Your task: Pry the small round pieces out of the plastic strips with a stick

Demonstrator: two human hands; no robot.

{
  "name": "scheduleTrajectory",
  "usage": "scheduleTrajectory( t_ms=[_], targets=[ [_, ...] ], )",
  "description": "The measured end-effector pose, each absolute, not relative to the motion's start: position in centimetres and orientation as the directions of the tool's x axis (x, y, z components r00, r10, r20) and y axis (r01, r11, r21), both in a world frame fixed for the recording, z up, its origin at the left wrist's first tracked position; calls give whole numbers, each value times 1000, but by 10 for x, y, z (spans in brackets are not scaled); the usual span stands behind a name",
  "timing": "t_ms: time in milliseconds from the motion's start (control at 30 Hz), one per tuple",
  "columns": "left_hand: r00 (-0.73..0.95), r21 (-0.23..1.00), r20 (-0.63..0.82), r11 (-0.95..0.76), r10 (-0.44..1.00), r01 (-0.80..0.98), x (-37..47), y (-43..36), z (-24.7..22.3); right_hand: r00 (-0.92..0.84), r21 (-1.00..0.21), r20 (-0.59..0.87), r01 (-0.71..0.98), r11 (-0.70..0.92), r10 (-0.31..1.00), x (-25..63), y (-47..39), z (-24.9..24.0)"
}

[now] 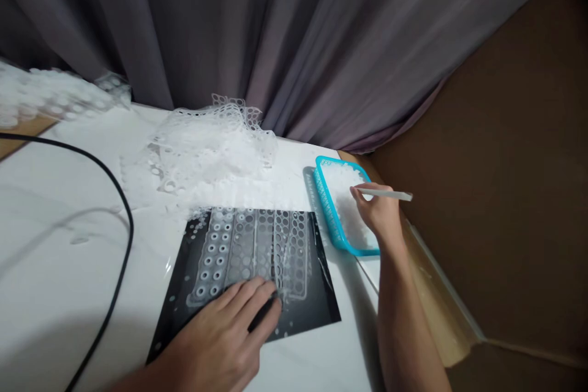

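My right hand (380, 209) pinches a slim white pen-like stick (390, 193) over a turquoise basket (331, 226). Inside the basket lies a heap of small white pieces (342, 190). My left hand (229, 331) rests fingers-down on the lower edge of clear plastic strips with rows of round holes (264, 245). Small white rings (208, 261) sit in the strips' left rows. Under the strips is a black sheet (316, 312), dotted with loose white bits. The left thumb bends in near the index fingertip, and the undersides of those fingers are hidden.
A pile of white perforated sheet scraps (206, 141) lies behind the black sheet, with more white pieces (55, 95) at the far left. A black cable (131, 220) curves over the white table (92, 269). Grey curtains (206, 24) hang behind; brown cardboard (505, 165) stands at right.
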State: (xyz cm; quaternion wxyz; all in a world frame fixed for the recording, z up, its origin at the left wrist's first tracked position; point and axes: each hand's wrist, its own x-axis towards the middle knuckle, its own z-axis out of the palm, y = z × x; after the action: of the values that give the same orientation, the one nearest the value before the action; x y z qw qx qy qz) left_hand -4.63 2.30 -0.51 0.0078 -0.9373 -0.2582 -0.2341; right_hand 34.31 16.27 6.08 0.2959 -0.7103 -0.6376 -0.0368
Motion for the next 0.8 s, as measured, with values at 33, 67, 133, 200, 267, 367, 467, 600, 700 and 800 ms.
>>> scheduleTrajectory(
  t_ms=[33, 67, 133, 200, 267, 367, 467, 600, 700, 800],
  targets=[
    [762, 95, 440, -868, 476, 487, -46, 23, -4, 194, -379, 422, 925, -22, 886, 345, 163, 58],
    [762, 87, 443, -868, 472, 488, -46, 24, -3, 202, -397, 415, 918, -24, 887, 347, 162, 57],
    [762, 73, 449, -869, 467, 490, -47, 24, -2, 215, -459, 408, 888, -5, 888, 343, 159, 57],
    [752, 68, 452, -859, 481, 508, -47, 23, -2, 206, -518, 399, 855, 34, 894, 329, 155, 62],
    [734, 78, 455, -844, 504, 531, -47, 23, -2, 125, -554, 390, 823, 124, 912, 303, 149, 68],
    [685, 124, 482, -817, 546, 564, -45, 24, -4, -81, -666, 325, 688, 289, 942, 250, 140, 70],
    [642, 150, 479, -776, 599, 612, -43, 27, -6, -277, -782, 213, 527, 334, 937, 202, 135, 56],
    [623, 126, 445, -734, 643, 668, -40, 29, -7, -418, -817, 184, 438, 374, 890, 173, 143, 24],
    [608, 141, 428, -714, 669, 686, -41, 28, -9, -437, -825, 222, 392, 407, 872, 169, 152, 10],
    [601, 154, 414, -703, 684, 694, -42, 26, -11, -459, -823, 251, 362, 438, 852, 167, 158, 7]
  ],
)
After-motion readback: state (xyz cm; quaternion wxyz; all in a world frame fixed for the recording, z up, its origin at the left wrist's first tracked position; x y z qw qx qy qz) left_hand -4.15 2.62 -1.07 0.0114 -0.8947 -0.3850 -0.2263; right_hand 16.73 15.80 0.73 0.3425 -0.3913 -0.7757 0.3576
